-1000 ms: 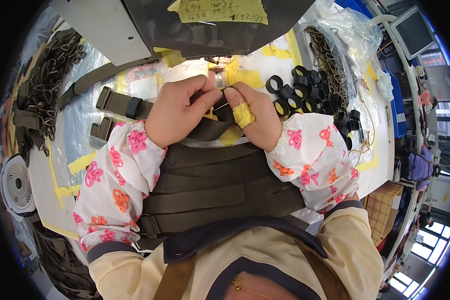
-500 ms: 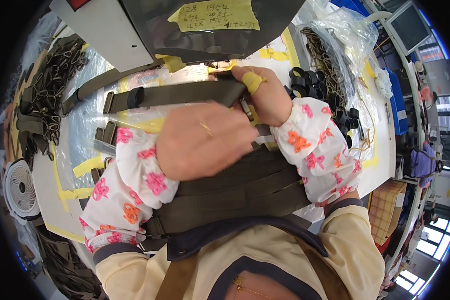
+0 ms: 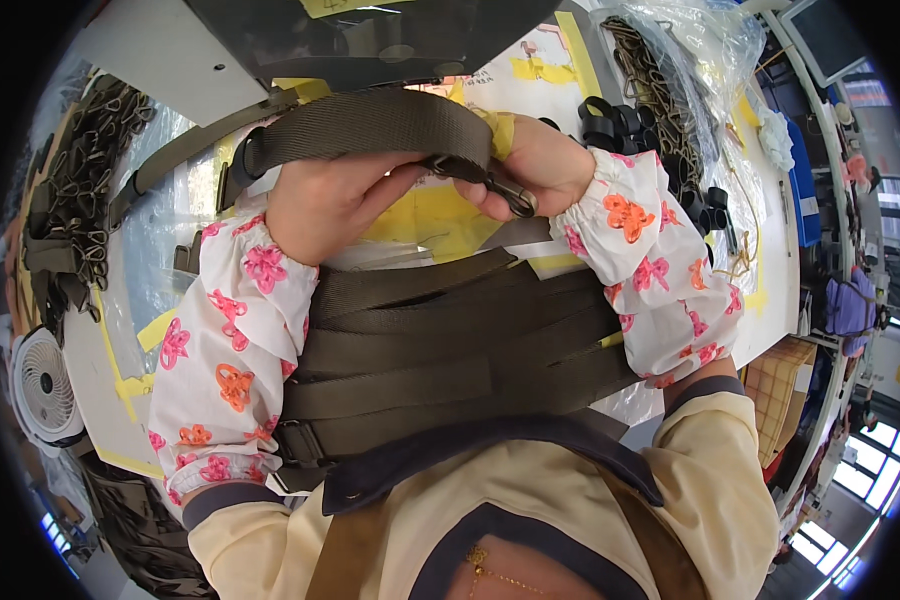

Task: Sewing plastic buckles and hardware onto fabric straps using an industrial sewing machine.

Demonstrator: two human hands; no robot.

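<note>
An olive-brown webbing strap [image 3: 370, 122] arches between my hands in front of the dark machine [image 3: 370, 45]. At its right end hangs a metal snap hook [image 3: 511, 196]. My right hand [image 3: 552, 172], with yellow tape [image 3: 503, 130] wrapped round a digit, is closed on the strap beside the hook. Below the arch, my left hand [image 3: 322, 208] is closed on the strap's underside, its fingers partly hidden. A black loop [image 3: 253, 150] sits round the strap near my left hand. Several more webbing straps [image 3: 410, 335] lie layered across my lap.
Straps with metal rings [image 3: 80, 190] are heaped at the far left, above a white fan [image 3: 45, 382]. Black loops [image 3: 610, 125], metal hooks [image 3: 650, 75] and clear plastic film [image 3: 720, 50] lie on the right of the white table [image 3: 770, 320].
My left hand, blurred in front of the strap before, has moved up and left to grip beneath it. The strap has risen from lying flat into an arch, and its hook now shows clearly.
</note>
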